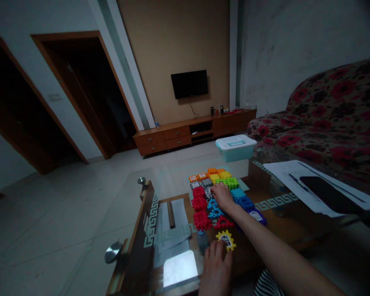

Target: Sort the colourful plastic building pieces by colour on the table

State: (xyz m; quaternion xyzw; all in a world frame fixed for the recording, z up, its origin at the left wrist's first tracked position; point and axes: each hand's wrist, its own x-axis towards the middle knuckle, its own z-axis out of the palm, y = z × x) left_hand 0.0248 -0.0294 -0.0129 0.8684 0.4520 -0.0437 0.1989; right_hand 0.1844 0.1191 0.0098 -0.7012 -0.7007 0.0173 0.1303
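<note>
My right hand (pixel 223 197) reaches over rows of colourful interlocking plastic building blocks, its fingers curled down on a grey block with a window print (pixel 209 190). My left hand (pixel 216 263) lies palm down near the table's front edge, fingers stretched out at the lower edge of a yellow window block (pixel 226 240). Left of my right hand are stacked red blocks (pixel 200 203) and light blue blocks (pixel 214 207). Beyond it sit orange blocks (pixel 213 171), yellow blocks (pixel 221 176) and green blocks (pixel 230 182). Dark blue blocks (pixel 244 202) and a purple window block (pixel 256 216) lie to its right.
The glass coffee table (pixel 169 189) carries papers (pixel 290 181) and a black phone (pixel 327 193) at right. A turquoise lidded box (pixel 236 149) stands at the far end. A flowered sofa (pixel 327 111) is at right; a television (pixel 189 84) hangs ahead.
</note>
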